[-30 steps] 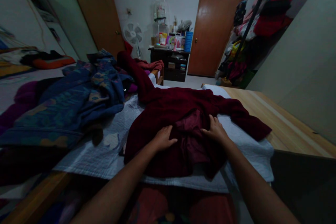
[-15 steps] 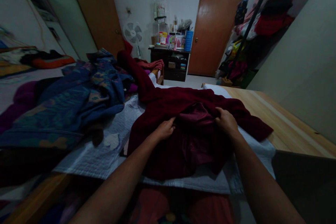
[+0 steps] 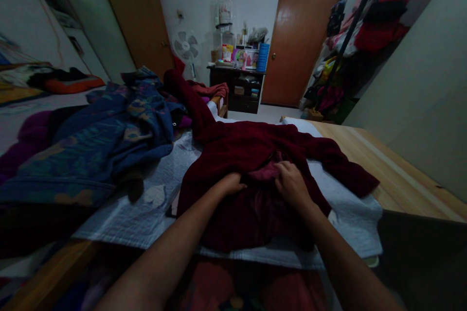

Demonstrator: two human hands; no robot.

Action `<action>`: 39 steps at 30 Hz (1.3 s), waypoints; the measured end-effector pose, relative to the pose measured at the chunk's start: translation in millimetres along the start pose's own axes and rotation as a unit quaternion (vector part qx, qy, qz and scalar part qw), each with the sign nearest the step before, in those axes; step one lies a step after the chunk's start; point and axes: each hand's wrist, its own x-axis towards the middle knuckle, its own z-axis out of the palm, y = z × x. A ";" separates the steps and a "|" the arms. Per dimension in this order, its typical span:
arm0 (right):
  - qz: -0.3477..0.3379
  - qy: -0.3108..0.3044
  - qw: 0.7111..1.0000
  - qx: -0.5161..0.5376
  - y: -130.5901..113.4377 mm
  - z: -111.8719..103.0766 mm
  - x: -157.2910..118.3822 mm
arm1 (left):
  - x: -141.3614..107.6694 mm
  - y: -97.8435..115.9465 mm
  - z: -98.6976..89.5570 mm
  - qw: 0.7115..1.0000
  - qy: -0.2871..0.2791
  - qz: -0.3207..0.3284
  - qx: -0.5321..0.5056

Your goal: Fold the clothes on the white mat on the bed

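Note:
A dark red coat point(image 3: 251, 141) lies spread out in front of me, one sleeve reaching to the far left and the other to the right. Its front is partly parted, and the shiny lining point(image 3: 264, 172) shows in the gap. My left hand point(image 3: 231, 183) is closed on the coat's left front edge. Closed as well, my right hand point(image 3: 292, 182) grips the right front edge beside the lining. Some of the fingertips are hidden in the dark folds.
Under the coat is a white quilted cover point(image 3: 153, 214). A blue patterned denim garment point(image 3: 120, 141) is heaped at the left with other clothes. To the right is a wooden board point(image 3: 357, 155). A fan point(image 3: 187, 47) and a dark cabinet point(image 3: 233, 90) stand at the back.
My right hand has moved left and slightly down, bringing the coat's right front edge inward, so less lining shows. The left hand has shifted slightly downward.

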 end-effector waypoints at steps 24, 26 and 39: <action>-0.022 -0.106 0.994 0.008 -18.1 53.0 -16.6 | -46.9 41.9 7.1 0.957 0.144 0.131 0.216; -0.012 -0.123 0.992 0.002 -17.3 51.7 -10.7 | -46.1 34.0 -1.1 0.949 0.189 0.130 0.214; -0.046 -0.163 0.984 -0.050 -13.8 52.4 48.9 | 26.3 -0.3 -40.7 0.982 0.005 -0.010 0.191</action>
